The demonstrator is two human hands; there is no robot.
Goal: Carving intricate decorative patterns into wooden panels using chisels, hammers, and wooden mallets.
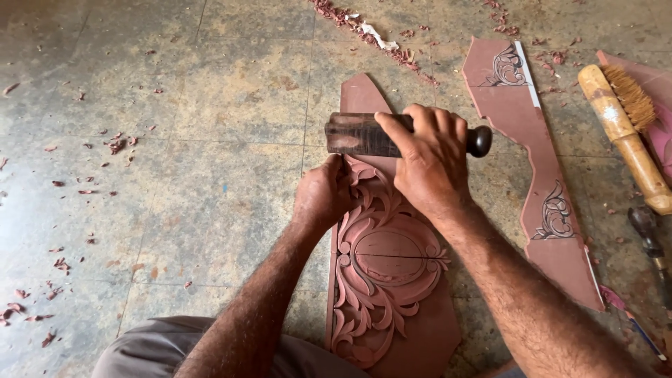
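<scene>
A reddish wooden panel [420, 329] lies on the floor, carved with leafy scrolls around an oval. My right hand [428, 161] grips a dark wooden mallet [353, 134] held sideways above the panel's upper part. My left hand [323, 192] is closed at the panel's left edge, just below the mallet's head. A thin tool seems to be pinched in its fingers, mostly hidden.
A second reddish board [535, 171] with drawn scroll patterns lies to the right. Beyond it are a wooden-handled brush [623, 129] and a dark-handled tool [647, 234]. Wood chips [378, 35] are scattered over the tiled floor [175, 140]. My knee in grey cloth [154, 350] shows at the bottom.
</scene>
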